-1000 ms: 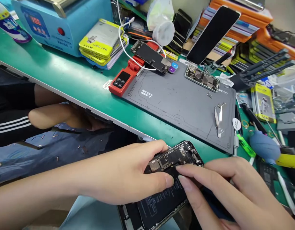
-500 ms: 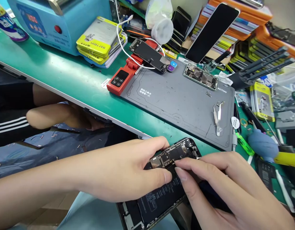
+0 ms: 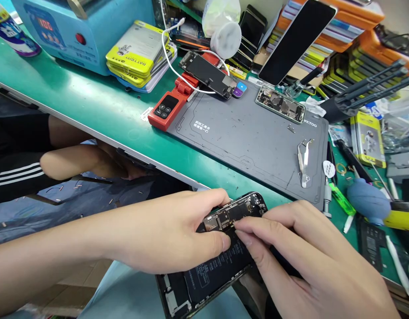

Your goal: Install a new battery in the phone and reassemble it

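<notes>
at lower centre of the frame, just off the green counter [image 3: 91,110] edge, the left hand [image 3: 171,235] is gripping the opened phone [image 3: 218,257], fingers clamped on its side, while the right hand [image 3: 304,257] is pressing pinched fingertips together onto its circuit board [image 3: 234,215].
</notes>
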`<state>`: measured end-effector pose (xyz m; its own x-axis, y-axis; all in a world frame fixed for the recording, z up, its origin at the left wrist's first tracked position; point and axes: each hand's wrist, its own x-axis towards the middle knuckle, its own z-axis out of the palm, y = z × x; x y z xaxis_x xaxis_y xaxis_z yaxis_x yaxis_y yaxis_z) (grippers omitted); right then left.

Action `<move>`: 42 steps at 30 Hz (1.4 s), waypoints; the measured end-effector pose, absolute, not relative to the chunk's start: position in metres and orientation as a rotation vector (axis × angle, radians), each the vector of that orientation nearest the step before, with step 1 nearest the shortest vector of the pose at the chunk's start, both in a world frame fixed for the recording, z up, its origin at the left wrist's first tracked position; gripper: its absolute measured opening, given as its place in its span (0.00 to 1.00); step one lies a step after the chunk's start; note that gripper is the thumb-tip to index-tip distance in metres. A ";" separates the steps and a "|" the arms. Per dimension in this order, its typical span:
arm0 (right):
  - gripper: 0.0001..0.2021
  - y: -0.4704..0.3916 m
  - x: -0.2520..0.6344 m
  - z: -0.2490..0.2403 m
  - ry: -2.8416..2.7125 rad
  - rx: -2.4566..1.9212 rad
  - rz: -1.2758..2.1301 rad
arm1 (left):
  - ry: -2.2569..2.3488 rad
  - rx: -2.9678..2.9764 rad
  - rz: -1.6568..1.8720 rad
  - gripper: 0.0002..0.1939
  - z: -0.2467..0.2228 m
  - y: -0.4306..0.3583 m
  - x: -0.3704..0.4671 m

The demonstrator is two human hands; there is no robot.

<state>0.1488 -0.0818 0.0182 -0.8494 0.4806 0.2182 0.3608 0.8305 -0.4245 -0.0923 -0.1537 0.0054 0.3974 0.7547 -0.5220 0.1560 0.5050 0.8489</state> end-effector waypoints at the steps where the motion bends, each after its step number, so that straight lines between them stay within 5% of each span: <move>1: 0.09 -0.081 0.149 0.017 -2.703 -0.634 0.542 | 1.129 1.004 0.471 0.10 0.005 -0.154 -0.092; 25: 0.17 -0.075 0.155 0.015 -2.822 -0.489 0.335 | 1.008 0.724 0.509 0.12 -0.006 -0.150 -0.095; 34: 0.07 -0.067 0.152 0.020 -2.776 -0.542 0.398 | 1.057 0.814 0.446 0.12 -0.002 -0.148 -0.096; 42: 0.11 -0.051 0.146 0.031 -2.945 -0.176 0.296 | 1.095 0.956 0.444 0.12 0.003 -0.144 -0.093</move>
<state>0.1464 -0.0515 0.0310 -0.9774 0.1343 0.1631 0.0992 0.9733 -0.2072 -0.0933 -0.1443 0.0031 0.4263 0.7219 -0.5451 0.1383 0.5435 0.8280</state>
